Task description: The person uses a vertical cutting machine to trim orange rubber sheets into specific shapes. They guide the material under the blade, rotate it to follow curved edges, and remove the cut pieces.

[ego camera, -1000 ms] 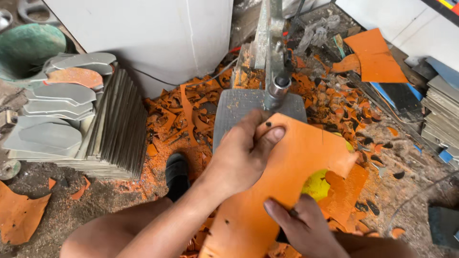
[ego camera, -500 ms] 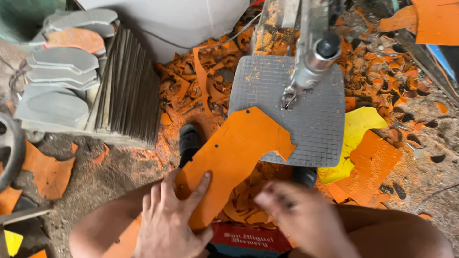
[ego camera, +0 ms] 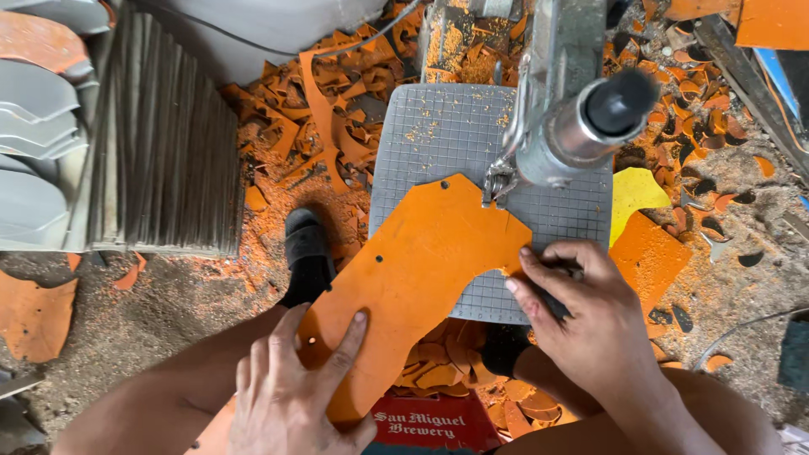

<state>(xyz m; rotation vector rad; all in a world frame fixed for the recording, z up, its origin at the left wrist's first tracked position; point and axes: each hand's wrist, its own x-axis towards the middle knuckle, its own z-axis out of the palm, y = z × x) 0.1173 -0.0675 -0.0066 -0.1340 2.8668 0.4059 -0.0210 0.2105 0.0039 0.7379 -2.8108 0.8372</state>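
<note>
Under both hands [ego camera: 291,396], orange sheet [ego camera: 421,270]

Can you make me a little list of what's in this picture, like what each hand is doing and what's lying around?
Left hand: flat on the near end of the orange sheet
Right hand: fingertips at the sheet's cut edge, on the grey grid table
Sheet: far end under the metal cutting machine
Floor: orange scraps and dust
Left side: stack of grey cut pieces
Near the table: black sandal, yellow piece

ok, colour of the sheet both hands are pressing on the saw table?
Orange sheet, with small dark holes; the head view shows it clearly on the grey gridded table.
</note>
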